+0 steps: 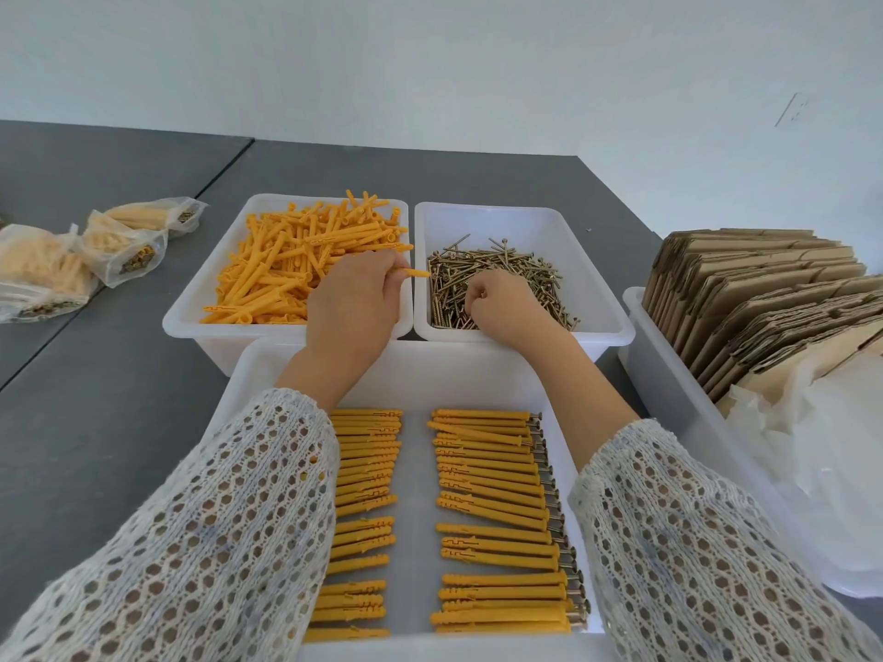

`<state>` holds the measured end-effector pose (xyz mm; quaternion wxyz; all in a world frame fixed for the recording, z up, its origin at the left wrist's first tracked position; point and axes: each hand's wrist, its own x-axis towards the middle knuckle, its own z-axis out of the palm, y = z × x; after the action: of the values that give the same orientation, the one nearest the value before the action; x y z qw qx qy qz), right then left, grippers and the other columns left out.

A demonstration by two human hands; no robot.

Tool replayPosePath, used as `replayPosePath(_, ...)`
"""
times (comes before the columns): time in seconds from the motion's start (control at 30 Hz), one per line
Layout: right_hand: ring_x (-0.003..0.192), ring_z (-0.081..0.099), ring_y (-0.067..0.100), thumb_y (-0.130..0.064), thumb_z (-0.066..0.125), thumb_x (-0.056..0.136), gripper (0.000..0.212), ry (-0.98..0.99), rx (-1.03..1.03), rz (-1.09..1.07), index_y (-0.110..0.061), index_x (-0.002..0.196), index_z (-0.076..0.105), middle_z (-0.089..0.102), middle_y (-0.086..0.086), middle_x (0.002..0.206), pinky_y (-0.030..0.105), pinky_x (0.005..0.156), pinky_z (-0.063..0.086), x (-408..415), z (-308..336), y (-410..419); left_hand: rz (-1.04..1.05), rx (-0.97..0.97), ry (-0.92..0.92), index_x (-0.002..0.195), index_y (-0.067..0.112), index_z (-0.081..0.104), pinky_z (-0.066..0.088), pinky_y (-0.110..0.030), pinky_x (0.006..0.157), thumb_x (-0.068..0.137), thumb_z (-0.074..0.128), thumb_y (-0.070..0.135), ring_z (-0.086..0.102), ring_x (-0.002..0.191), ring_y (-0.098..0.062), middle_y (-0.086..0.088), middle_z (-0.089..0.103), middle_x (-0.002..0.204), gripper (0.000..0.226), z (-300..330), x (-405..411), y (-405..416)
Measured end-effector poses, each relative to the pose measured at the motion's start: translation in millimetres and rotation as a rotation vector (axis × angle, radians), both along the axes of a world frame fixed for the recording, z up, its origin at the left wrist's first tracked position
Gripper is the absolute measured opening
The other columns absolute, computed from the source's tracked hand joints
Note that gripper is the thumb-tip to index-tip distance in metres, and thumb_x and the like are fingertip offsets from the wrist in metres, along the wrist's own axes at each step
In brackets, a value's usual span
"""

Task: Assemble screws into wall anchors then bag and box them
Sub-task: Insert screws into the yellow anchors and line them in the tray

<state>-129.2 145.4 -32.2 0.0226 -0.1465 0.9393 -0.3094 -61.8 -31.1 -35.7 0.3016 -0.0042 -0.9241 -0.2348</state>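
Orange plastic is pinched in the left hand (356,298): a single wall anchor (414,273) is held between curled fingers, its tip jutting toward the bin of screws (497,284). The right hand (501,303) is curled down into the screw pile; whether a screw is actually gripped cannot be told. The hands are kept apart, one over each white bin. Loose anchors (296,274) are heaped in the left bin (191,317). Nearer the body, assembled anchors (492,494) are laid in two columns inside a white tray (430,370), the left column partly hidden by a knitted sleeve (215,542). Filled bags (81,260) are seen on the grey table (95,422) at far left. Flattened cardboard boxes (764,298) are stood in a bin at right.
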Motion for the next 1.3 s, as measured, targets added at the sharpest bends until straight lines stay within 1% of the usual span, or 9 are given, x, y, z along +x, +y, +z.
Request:
replayPosePath(0.17, 0.070, 0.053, 0.010, 0.006, 0.044, 0.083, 0.025, 0.078, -0.064, -0.118, -0.010, 0.088, 0.063, 0.057, -0.002, 0.079, 0.017, 0.056, 0.040, -4, 0, 3, 0.062, -0.070, 0.005, 0.095, 0.023, 0.067, 0.024, -0.026, 0.049, 0.101, 0.051, 0.037, 0.050, 0.074, -0.014, 0.011, 0.052, 0.075, 0.022, -1, -3, 0)
replayPosePath(0.27, 0.074, 0.054, 0.020, 0.001, 0.045, 0.083, 0.021, 0.062, 0.025, -0.151, -0.007, 0.090, 0.062, 0.060, 0.004, 0.082, 0.029, 0.064, 0.048, -1, -1, 4, 0.079, -0.107, -0.005, 0.091, 0.022, 0.067, 0.028, -0.028, 0.052, 0.101, 0.050, 0.041, 0.051, 0.080, -0.016, 0.008, 0.051, 0.080, 0.028, -2, -3, 1)
replayPosePath(0.43, 0.051, 0.029, 0.016, 0.002, 0.045, 0.079, 0.027, -0.060, 0.109, -0.249, -0.015, 0.062, 0.031, 0.033, 0.000, 0.060, 0.025, 0.046, 0.023, -5, -1, 7, 0.101, -0.129, -0.039, 0.099, 0.012, 0.060, 0.036, -0.031, 0.062, 0.106, 0.039, 0.032, 0.046, 0.100, -0.021, -0.003, 0.049, 0.099, 0.030, -3, -4, 1)
replayPosePath(0.63, 0.050, 0.027, 0.014, 0.007, 0.044, 0.084, 0.033, -0.090, 0.180, -0.289, -0.015, 0.062, 0.031, 0.032, 0.001, 0.061, 0.018, 0.036, 0.021, -13, 4, 11, -0.046, -0.047, 0.000, 0.090, 0.013, 0.047, 0.032, -0.035, 0.056, 0.109, 0.033, 0.029, 0.044, 0.069, -0.019, 0.000, 0.050, 0.081, 0.029, -5, -2, -1)
replayPosePath(0.7, 0.053, 0.037, 0.016, 0.009, 0.044, 0.084, 0.025, -0.021, 0.133, -0.290, -0.009, 0.065, 0.045, 0.041, 0.004, 0.064, 0.017, 0.040, 0.027, -13, 4, 8, -0.098, -0.028, 0.017, 0.092, 0.013, 0.047, 0.040, -0.039, 0.053, 0.109, 0.030, 0.031, 0.050, 0.064, -0.019, 0.001, 0.057, 0.079, 0.030, -6, -1, -1)
replayPosePath(0.77, 0.068, 0.051, 0.020, 0.010, 0.044, 0.085, 0.021, 0.078, 0.038, -0.261, -0.003, 0.081, 0.060, 0.056, 0.008, 0.076, 0.019, 0.050, 0.037, -7, 4, 7, -0.129, -0.016, 0.032, 0.096, 0.015, 0.048, 0.049, -0.043, 0.056, 0.108, 0.029, 0.031, 0.057, 0.066, -0.019, 0.002, 0.062, 0.082, 0.028, -5, 0, 0)
replayPosePath(0.9, 0.083, 0.064, 0.018, 0.011, 0.040, 0.089, 0.027, 0.139, -0.411, -0.185, -0.007, 0.097, 0.058, 0.069, 0.009, 0.090, 0.024, 0.072, 0.052, 7, 11, 0, -0.141, -0.013, 0.033, 0.105, 0.014, 0.049, 0.052, -0.048, 0.060, 0.108, 0.030, 0.029, 0.062, 0.073, -0.020, 0.000, 0.066, 0.088, 0.024, -6, -1, 1)
replayPosePath(1.07, 0.061, 0.061, 0.019, 0.019, 0.037, 0.091, 0.028, -0.312, -1.274, -0.155, -0.003, 0.084, 0.053, 0.066, 0.017, 0.076, 0.022, 0.057, 0.052, 19, 22, -23, -0.158, -0.025, -0.010, 0.110, 0.016, 0.056, 0.033, -0.031, 0.051, 0.105, 0.041, 0.037, 0.051, 0.065, -0.016, 0.007, 0.055, 0.077, 0.026, -6, -6, 0)
replayPosePath(1.3, 0.072, 0.064, 0.022, 0.017, 0.038, 0.093, 0.027, -0.473, -1.412, -0.123, 0.000, 0.084, 0.056, 0.061, 0.018, 0.082, 0.024, 0.066, 0.058, 24, 18, -36, -0.206, 0.071, -0.036, 0.088, 0.022, 0.049, 0.033, -0.032, 0.052, 0.103, 0.049, 0.037, 0.043, 0.056, -0.010, 0.008, 0.047, 0.063, 0.021, -6, -6, -2)
